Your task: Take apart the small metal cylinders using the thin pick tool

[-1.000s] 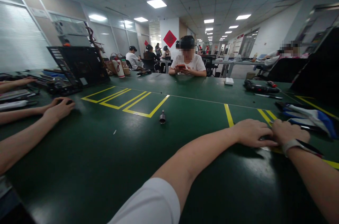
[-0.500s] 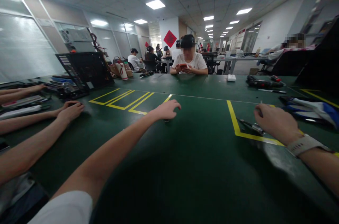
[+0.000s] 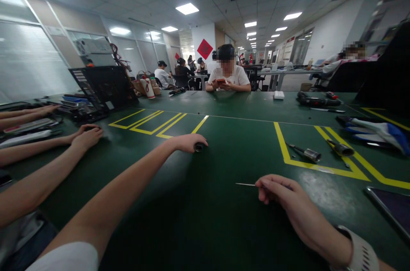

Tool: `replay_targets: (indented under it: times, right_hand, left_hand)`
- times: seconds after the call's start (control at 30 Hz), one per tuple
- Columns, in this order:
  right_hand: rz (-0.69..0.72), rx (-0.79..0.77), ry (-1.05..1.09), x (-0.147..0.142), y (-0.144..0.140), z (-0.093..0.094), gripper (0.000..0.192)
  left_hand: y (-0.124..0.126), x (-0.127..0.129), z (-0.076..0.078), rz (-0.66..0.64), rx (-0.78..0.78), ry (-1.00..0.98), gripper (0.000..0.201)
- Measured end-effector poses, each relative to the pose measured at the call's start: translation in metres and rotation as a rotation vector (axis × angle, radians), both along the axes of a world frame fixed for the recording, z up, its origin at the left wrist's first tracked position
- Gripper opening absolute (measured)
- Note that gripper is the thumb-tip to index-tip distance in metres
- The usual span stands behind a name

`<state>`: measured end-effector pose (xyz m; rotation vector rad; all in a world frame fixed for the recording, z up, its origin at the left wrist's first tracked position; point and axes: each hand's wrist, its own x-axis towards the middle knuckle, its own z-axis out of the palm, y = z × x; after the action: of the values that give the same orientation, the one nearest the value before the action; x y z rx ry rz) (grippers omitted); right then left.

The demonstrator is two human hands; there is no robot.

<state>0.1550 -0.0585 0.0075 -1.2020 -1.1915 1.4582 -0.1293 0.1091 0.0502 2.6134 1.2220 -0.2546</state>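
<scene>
My left hand (image 3: 187, 142) reaches across the green table (image 3: 198, 207) and closes around a small grey metal socket piece (image 3: 199, 148), whose end shows past my fingers. My right hand (image 3: 282, 194) rests lower right and holds a thin metal rod (image 3: 246, 184) whose tip points left along the tabletop. A pale band is on my right wrist.
Two short metal tools (image 3: 306, 151) (image 3: 341, 149) lie inside yellow floor-tape lines at right. A dark tablet (image 3: 392, 209) sits at the right edge. Another person's forearms (image 3: 41, 147) rest at left by an open computer case (image 3: 102, 89). A person (image 3: 228, 75) sits opposite with a phone.
My left hand swung from the right side to the socket piece and closed on it. My right hand drew back toward me with the thin rod, uncovering the two tools.
</scene>
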Motion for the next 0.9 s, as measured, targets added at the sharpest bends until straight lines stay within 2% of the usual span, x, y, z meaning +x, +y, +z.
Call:
replay_targets:
  times: [0.1, 0.23, 0.3, 0.37, 0.43, 0.53, 0.67, 0.77, 0.9]
  right_hand:
    - [-0.020, -0.023, 0.114, 0.004, 0.001, -0.006, 0.029]
    - [-0.078, -0.033, 0.229, 0.007, 0.001, -0.011, 0.034]
    - [-0.115, 0.016, 0.271, 0.008, 0.001, -0.011, 0.032]
    - [-0.157, 0.079, 0.297, 0.009, 0.000, -0.010, 0.027]
    - [-0.208, 0.137, 0.286, 0.011, -0.001, -0.009, 0.021]
    - [-0.255, 0.233, 0.115, 0.012, -0.003, -0.009, 0.021]
    - [-0.219, 0.316, -0.234, 0.011, -0.007, -0.011, 0.027]
    - [-0.172, 0.352, -0.381, 0.007, -0.011, -0.009, 0.027]
    - [-0.146, 0.392, -0.455, 0.002, -0.014, -0.005, 0.023]
  left_hand:
    - [-0.011, 0.009, -0.004, 0.025, 0.078, -0.081, 0.033]
    - [-0.031, 0.041, -0.016, -0.045, 0.128, -0.289, 0.032]
    - [-0.042, 0.064, -0.023, -0.040, 0.095, -0.425, 0.033]
    - [-0.051, 0.086, -0.032, -0.032, -0.002, -0.554, 0.033]
    - [-0.058, 0.105, -0.041, -0.075, -0.041, -0.647, 0.031]
    - [-0.064, 0.122, -0.054, -0.076, -0.019, -0.714, 0.026]
    - [-0.067, 0.125, -0.061, 0.008, -0.060, -0.744, 0.026]
    - [-0.068, 0.123, -0.061, -0.066, -0.041, -0.757, 0.020]
    - [-0.068, 0.123, -0.059, -0.176, 0.021, -0.697, 0.015]
